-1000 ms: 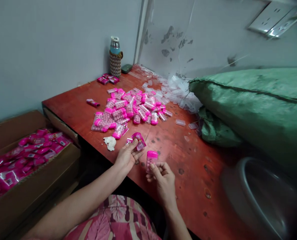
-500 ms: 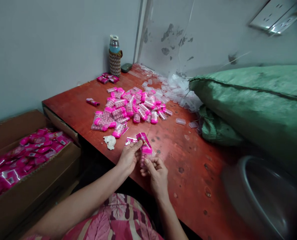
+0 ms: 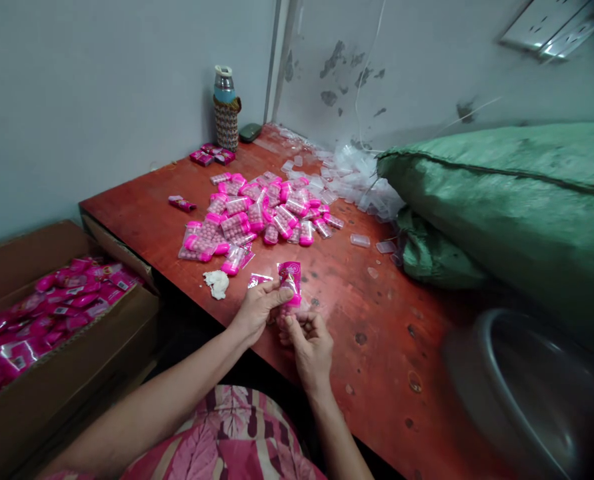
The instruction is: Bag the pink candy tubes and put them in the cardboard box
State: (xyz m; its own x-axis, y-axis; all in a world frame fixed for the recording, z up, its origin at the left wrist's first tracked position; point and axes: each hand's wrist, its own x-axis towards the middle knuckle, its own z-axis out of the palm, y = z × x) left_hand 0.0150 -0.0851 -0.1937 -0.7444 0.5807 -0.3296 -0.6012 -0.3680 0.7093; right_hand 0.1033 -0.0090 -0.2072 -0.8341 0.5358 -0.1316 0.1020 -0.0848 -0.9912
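Note:
My left hand (image 3: 257, 310) pinches a printed pink wrapper sleeve (image 3: 291, 271), its thumb lying across the front. Up against the sleeve's lower end is the pink cap of a small clear candy container (image 3: 293, 303); how far it sits inside I cannot tell. My right hand (image 3: 314, 347) grips the container's lower end between thumb and fingers, which hide most of it. Another pink wrapper (image 3: 259, 279) lies flat on the table just beyond my left knuckles. Further back spreads a pile of pink-capped containers (image 3: 237, 227) filled with pale pink balls.
A cardboard box (image 3: 127, 327) of wrapped pink packs stands at left. On the red table (image 3: 377, 313) are a white lump (image 3: 217, 284), a bottle in a knitted cover (image 3: 225, 123) and clear plastic pieces (image 3: 347, 177). A green sack (image 3: 501, 193) and grey basin (image 3: 497, 373) flank the right.
The sleeve has turned from a slant to nearly upright. My left thumb has slid down and right towards the cap. Both hands still hold on, and the view has shifted slightly.

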